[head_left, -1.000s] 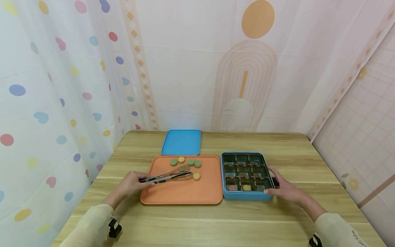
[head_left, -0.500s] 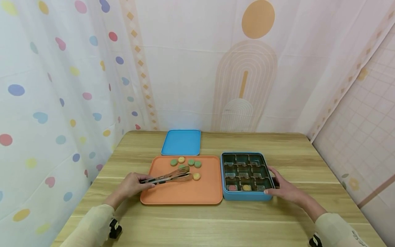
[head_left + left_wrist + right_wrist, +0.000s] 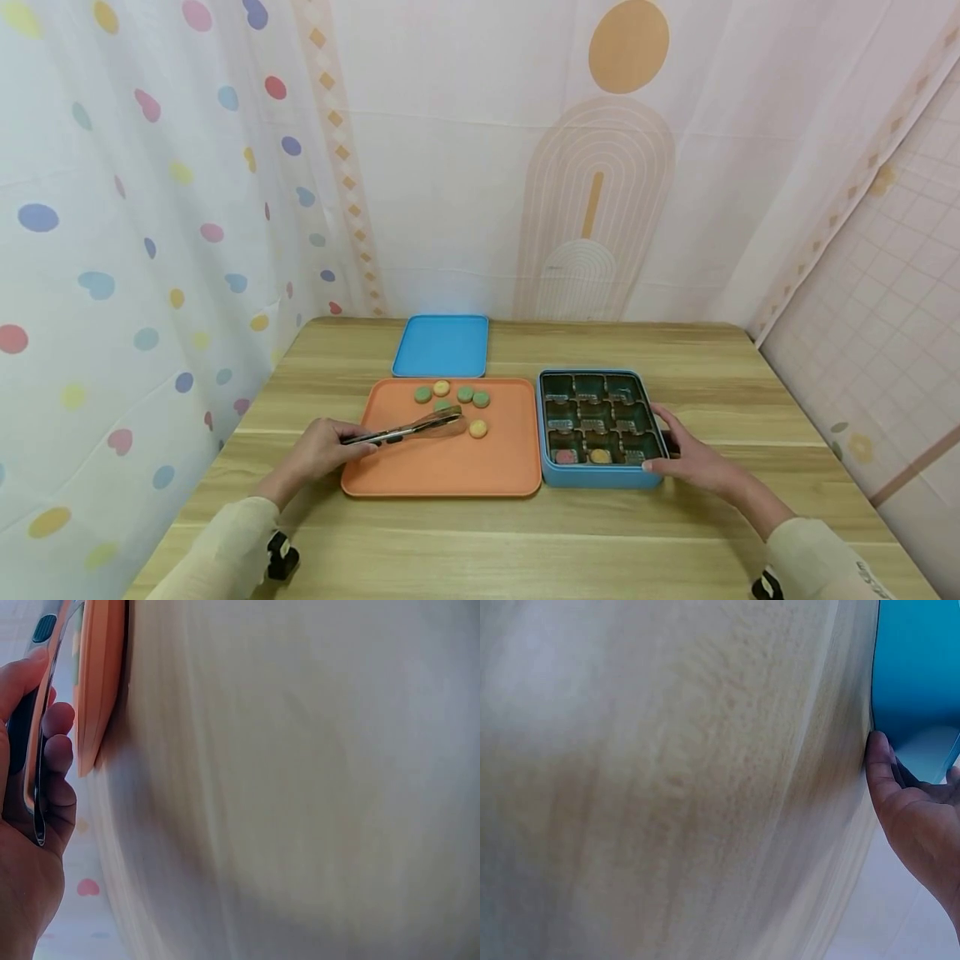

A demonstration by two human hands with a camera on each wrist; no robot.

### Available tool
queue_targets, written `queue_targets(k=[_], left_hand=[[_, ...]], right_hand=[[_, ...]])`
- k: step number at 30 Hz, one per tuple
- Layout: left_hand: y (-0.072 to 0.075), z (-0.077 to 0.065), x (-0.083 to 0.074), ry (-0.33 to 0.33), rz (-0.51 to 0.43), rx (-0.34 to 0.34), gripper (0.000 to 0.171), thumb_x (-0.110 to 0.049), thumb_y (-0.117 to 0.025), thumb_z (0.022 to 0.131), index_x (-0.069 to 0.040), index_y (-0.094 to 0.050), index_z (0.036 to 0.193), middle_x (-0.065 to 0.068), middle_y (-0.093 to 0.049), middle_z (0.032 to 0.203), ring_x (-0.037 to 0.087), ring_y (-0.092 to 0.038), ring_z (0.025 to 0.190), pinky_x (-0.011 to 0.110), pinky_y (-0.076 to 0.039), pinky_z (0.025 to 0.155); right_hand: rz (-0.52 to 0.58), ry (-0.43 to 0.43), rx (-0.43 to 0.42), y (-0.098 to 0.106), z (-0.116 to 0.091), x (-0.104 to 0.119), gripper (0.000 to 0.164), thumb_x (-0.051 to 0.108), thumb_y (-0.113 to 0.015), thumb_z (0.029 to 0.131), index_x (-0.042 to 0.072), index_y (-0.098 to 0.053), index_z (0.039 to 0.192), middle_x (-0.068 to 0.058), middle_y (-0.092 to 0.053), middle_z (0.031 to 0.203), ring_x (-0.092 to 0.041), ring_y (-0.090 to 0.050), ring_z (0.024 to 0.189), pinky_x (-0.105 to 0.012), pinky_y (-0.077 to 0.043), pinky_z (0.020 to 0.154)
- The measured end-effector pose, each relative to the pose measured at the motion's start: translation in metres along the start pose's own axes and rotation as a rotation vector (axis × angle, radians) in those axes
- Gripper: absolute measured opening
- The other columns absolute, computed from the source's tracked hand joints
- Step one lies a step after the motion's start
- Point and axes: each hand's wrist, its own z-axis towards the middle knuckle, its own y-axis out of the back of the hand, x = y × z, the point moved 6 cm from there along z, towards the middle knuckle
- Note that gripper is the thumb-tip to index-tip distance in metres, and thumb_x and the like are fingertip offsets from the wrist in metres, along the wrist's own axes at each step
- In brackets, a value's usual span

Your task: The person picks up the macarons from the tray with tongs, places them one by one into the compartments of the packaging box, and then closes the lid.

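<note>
My left hand [image 3: 321, 450] grips the tongs [image 3: 405, 432] at the handle, fingers curled round it. The tips extend right and far over the orange tray [image 3: 442, 479]; whether they touch its surface cannot be determined. My right hand [image 3: 697, 462] rests spread at the right side and near-right corner of the blue box [image 3: 600, 477], not wrapped round it.

Caution: the tongs partly cover a half-hidden green biscuit [image 3: 442, 406]. Lowering them carelessly could chip or shift it. A rightward sweep could knock the near yellow biscuit [image 3: 478, 429], just right of the tips. An off-centre squeeze could eject a piece, owing to its rounded edge. Excess leftward force from my right hand could drive the box into the tray, which stands immediately beside it.

Surroundings: at the tray's far side lie a left green biscuit [image 3: 423, 395], far yellow biscuit [image 3: 441, 388], middle green biscuit [image 3: 465, 394] and right green biscuit [image 3: 481, 400]. The box holds a pink biscuit [image 3: 565, 457], near-left, and a boxed yellow biscuit [image 3: 599, 457], near-middle. A blue lid [image 3: 441, 346] lies beyond the tray.

Obstructions: the tray's raised rim and the box's left wall separate the tips from the compartments.
</note>
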Motion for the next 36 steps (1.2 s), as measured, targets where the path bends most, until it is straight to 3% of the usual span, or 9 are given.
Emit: queue_targets(k=[7, 21, 36], left_hand=[[0.001, 0.0, -0.002, -0.011, 0.011, -0.001, 0.012, -0.03, -0.076, 0.089, -0.018, -0.078, 0.087, -0.005, -0.055, 0.06, 0.011, -0.045, 0.055, 0.023, -0.036, 0.051], [0.004, 0.003, -0.023, -0.01, 0.008, -0.02, 0.02, -0.033, -0.078, 0.087, -0.016, -0.081, 0.096, -0.002, -0.058, 0.063, 0.013, -0.046, 0.057, 0.024, -0.037, 0.051], [-0.01, 0.026, -0.058, -0.052, -0.042, 0.038, 0.02, -0.036, -0.076, 0.089, -0.017, -0.08, 0.095, 0.004, -0.07, 0.073, 0.012, -0.045, 0.056, 0.025, -0.038, 0.052]], right_hand=[[-0.003, 0.006, -0.001, 0.0, -0.001, 0.002, 0.098, 0.021, -0.071, 0.092, 0.008, 0.0, 0.158, -0.036, -0.035, 0.143, -0.045, -0.042, 0.127, -0.051, -0.04, 0.096], [-0.002, 0.018, 0.007, -0.001, -0.002, 0.004, 0.099, 0.018, -0.072, 0.091, 0.007, 0.001, 0.158, -0.037, -0.035, 0.143, -0.045, -0.043, 0.126, -0.053, -0.04, 0.097], [-0.001, 0.004, -0.002, 0.0, 0.001, -0.001, 0.099, 0.022, -0.071, 0.092, 0.008, 0.001, 0.158, -0.037, -0.034, 0.144, -0.046, -0.043, 0.127, -0.05, -0.041, 0.096]])
